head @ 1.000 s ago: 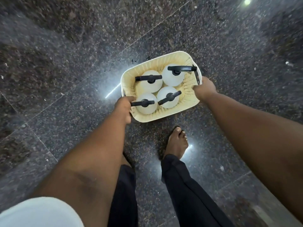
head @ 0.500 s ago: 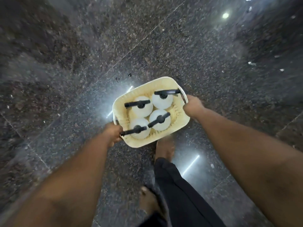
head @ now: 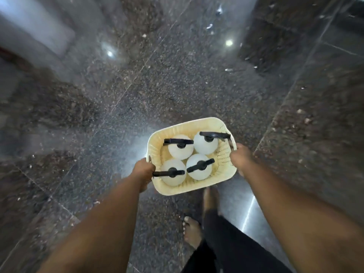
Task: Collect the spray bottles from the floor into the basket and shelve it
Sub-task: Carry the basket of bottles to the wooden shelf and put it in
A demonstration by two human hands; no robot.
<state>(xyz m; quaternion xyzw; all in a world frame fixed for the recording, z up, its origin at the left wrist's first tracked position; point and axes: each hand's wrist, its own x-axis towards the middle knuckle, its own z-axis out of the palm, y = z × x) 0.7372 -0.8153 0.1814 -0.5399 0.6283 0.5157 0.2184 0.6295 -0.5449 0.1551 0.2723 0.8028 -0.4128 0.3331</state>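
Observation:
A cream plastic basket [head: 199, 123] hangs in the air above the dark stone floor, held level between both hands. Inside it stand several white spray bottles [head: 180, 149] with black trigger heads, all upright. My left hand [head: 142, 172] grips the basket's left end. My right hand [head: 241, 158] grips the handle at its right end. No bottle lies on the visible floor.
Polished dark granite floor [head: 137, 85] with tile seams and bright light reflections stretches ahead. My bare feet [head: 192, 233] and black trousers are below the basket. A pale blurred surface [head: 35, 30] shows at the top left. Small white scraps [head: 228, 69] lie at the upper right.
The basket has come up off the floor with both hands on it, and I have stepped forward across the floor; my feet have swapped places beneath it.

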